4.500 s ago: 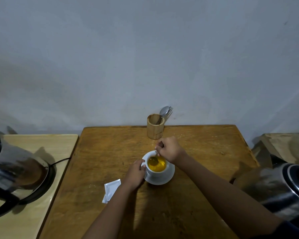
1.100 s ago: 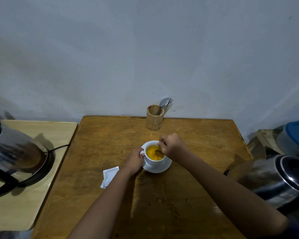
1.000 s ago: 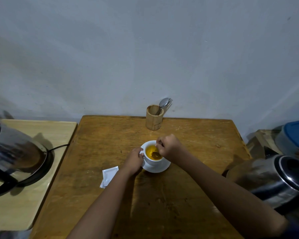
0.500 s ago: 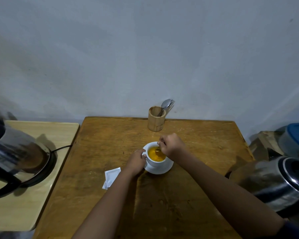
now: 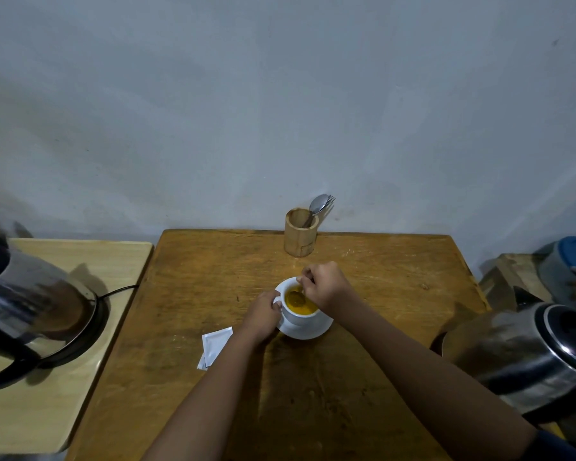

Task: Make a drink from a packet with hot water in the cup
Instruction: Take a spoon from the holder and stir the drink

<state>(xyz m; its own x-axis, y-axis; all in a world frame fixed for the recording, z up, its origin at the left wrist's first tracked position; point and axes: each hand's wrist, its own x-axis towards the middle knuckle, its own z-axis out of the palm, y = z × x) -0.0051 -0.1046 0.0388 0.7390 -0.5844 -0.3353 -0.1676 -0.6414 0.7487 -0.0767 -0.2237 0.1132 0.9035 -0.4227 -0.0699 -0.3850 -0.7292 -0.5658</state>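
A white cup (image 5: 296, 317) full of orange-yellow drink stands on a white saucer (image 5: 308, 330) in the middle of the wooden table (image 5: 363, 327). My left hand (image 5: 261, 315) grips the cup's left side at the handle. Over the cup's right rim, my right hand (image 5: 325, 286) pinches a spoon (image 5: 296, 297) whose bowl dips into the drink. A torn white packet (image 5: 214, 344) lies flat on the table, left of the cup.
A bamboo holder (image 5: 298, 237) with a spoon and fork stands at the table's far edge. One steel kettle (image 5: 30, 307) sits on its base on the lighter side table at left. Another kettle (image 5: 529, 354) is at the right, with a blue-lidded container (image 5: 572, 264) behind it.
The spoon's bowl has swung round inside the cup, from the right side to the left side of the drink. My left hand has kept its hold on the cup.
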